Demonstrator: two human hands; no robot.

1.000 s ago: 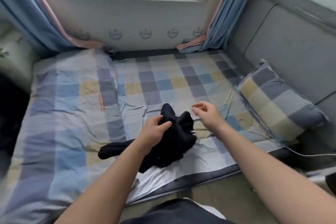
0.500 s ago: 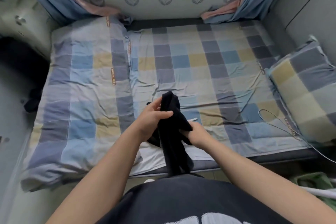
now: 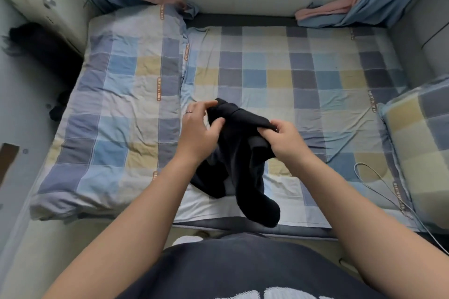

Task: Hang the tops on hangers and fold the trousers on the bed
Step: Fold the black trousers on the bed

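A black garment (image 3: 239, 160) hangs bunched between my hands above the near edge of the bed (image 3: 291, 75). My left hand (image 3: 198, 126) pinches its upper left part between thumb and fingers. My right hand (image 3: 285, 137) grips a fold of the same cloth on the right. The stretch between the two hands looks like a waistband or hem. A tube of cloth, a leg or a sleeve, dangles down to the mattress edge. Whether it is a top or trousers is unclear. No hanger is in view.
A folded checked quilt (image 3: 116, 109) covers the bed's left half. A checked pillow (image 3: 422, 153) lies at the right edge, with a thin cable (image 3: 379, 189) looping beside it. Blue and pink curtains (image 3: 352, 7) hang at the back corners. Dark clothing (image 3: 46, 48) lies off the bed's left side.
The view tilted down over the bed. My right hand came in and took hold of the garment, and both hands drew its top edge apart sideways, with the cloth lifted off the sheet.
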